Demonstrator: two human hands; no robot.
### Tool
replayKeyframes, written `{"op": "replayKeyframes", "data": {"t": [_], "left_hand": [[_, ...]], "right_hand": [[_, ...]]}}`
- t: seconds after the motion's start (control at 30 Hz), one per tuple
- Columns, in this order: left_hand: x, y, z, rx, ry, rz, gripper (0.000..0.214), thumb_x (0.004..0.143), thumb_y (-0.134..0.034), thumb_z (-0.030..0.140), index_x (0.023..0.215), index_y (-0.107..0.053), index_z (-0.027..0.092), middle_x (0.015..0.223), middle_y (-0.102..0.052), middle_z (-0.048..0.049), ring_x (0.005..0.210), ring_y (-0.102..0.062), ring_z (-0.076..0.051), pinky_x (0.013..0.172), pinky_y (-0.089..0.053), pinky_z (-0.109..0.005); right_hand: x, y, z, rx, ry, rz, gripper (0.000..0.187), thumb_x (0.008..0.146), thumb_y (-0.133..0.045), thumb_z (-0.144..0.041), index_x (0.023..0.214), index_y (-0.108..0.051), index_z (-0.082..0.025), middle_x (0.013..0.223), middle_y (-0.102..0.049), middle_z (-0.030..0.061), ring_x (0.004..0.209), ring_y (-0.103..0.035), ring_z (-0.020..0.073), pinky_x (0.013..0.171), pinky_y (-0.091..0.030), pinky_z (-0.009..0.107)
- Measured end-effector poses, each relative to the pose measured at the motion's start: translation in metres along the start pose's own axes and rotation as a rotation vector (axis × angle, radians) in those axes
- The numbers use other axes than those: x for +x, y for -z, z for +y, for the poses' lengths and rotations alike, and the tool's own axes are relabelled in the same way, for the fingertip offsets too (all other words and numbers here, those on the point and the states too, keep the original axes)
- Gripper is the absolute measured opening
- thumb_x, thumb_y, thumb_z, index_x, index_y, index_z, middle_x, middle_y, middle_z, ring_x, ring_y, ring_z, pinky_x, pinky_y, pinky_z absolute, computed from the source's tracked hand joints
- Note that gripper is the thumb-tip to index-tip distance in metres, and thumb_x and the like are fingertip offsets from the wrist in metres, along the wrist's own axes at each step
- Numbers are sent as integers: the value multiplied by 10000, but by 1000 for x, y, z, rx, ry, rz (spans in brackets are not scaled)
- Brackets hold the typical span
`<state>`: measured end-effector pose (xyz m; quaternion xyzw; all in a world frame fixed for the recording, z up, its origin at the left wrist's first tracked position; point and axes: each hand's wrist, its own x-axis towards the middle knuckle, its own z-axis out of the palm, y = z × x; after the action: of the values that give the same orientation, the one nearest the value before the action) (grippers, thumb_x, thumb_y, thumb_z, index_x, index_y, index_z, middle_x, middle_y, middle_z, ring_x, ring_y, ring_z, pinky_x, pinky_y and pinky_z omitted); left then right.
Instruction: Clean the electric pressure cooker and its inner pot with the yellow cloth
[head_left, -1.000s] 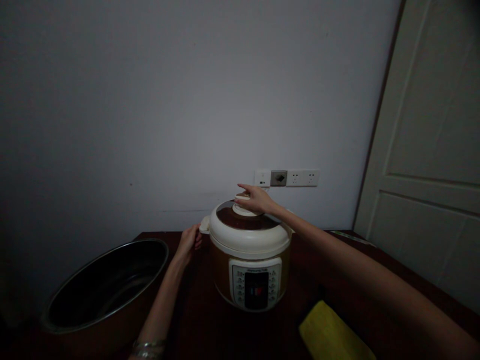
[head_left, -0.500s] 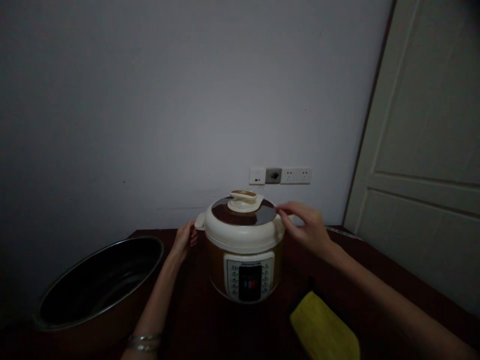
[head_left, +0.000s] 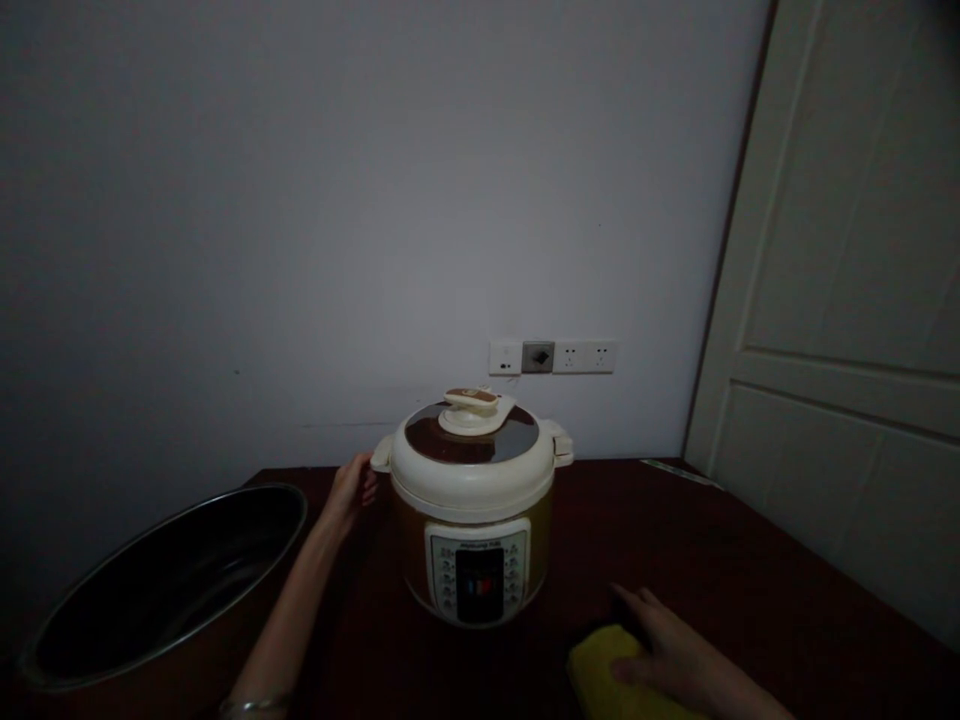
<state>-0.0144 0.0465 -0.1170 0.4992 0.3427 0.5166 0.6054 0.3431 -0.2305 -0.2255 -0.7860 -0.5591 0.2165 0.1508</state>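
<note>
In the middle of the table stands an electric pressure cooker (head_left: 472, 490) with a cream lid and a front panel of buttons round a dark display. The lid is on, its knob on top. My left hand (head_left: 352, 490) has its fingers curled at the cooker's left side handle (head_left: 381, 456). At the lower right, my right hand (head_left: 667, 645) reaches over a folded yellow cloth (head_left: 600, 665). Its thumb lies on the cloth, apart from the fingers, which stretch past the far edge. Part of the cloth is hidden under this hand.
A large dark pot (head_left: 165, 590) with a metal rim sits at the left, beside my left forearm. Behind the dark red table (head_left: 630, 520) rises a wall with a row of sockets (head_left: 555, 357). A pale panelled door (head_left: 847, 300) stands at the right.
My right hand has left the right side of the cooker's lid and come down toward me onto the yellow cloth. The left hand stays at its handle. The view has shifted slightly.
</note>
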Motion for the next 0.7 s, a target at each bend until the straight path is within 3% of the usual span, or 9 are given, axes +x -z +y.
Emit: {"op": "replayKeyframes", "data": {"t": [0.13,0.23,0.33,0.5,0.6,0.63,0.7], "left_hand": [[-2,-1,1,14,-1,-20,286,645,-569,436,576,-447,187,343,-289,115,273,-207,-29,307,-146,-157],[-5,-4,4,53,19,-5,315,631,-561,453,538,-412,191,342,-302,105,272,-213,-30,306,-140,-160],[-7,-4,9,115,34,43,304,618,-556,456,547,-435,187,357,-327,98,280,-234,-35,311,-147,-161],[0,0,19,240,70,150,267,605,-550,434,557,-455,189,374,-356,86,296,-287,-56,322,-174,-176],[12,1,25,243,-12,218,283,639,-513,468,649,-520,185,391,-401,74,323,-343,-78,345,-220,-181],[17,0,26,254,-21,236,302,654,-493,484,669,-531,185,395,-423,65,328,-356,-87,350,-233,-188],[26,-4,27,303,-7,270,317,671,-465,493,679,-543,186,427,-494,31,350,-408,-114,363,-272,-211]], "right_hand": [[1,5,-10,107,-4,-105,975,537,-615,-194,1437,-268,-59,1360,-480,166,1249,-452,266,1032,-339,294],[-4,18,-17,190,-6,-129,730,557,-597,-207,1272,-515,-89,1253,-577,122,1162,-520,271,969,-400,306],[-13,44,-21,260,5,-219,450,573,-619,-258,1002,-661,-129,1038,-676,72,1032,-586,290,877,-462,345],[-24,106,-32,624,63,-237,536,657,-655,-388,1146,-606,-175,1148,-646,86,1085,-587,262,936,-453,355],[-12,146,-45,842,120,-78,496,700,-650,-435,1118,-605,-172,1041,-684,109,935,-656,254,815,-520,364],[-2,159,-50,886,135,38,472,699,-658,-432,1086,-614,-167,1004,-692,116,880,-667,252,769,-532,362],[23,184,-62,930,121,440,420,679,-661,-442,983,-635,-153,905,-702,128,738,-671,249,641,-539,357]]}}
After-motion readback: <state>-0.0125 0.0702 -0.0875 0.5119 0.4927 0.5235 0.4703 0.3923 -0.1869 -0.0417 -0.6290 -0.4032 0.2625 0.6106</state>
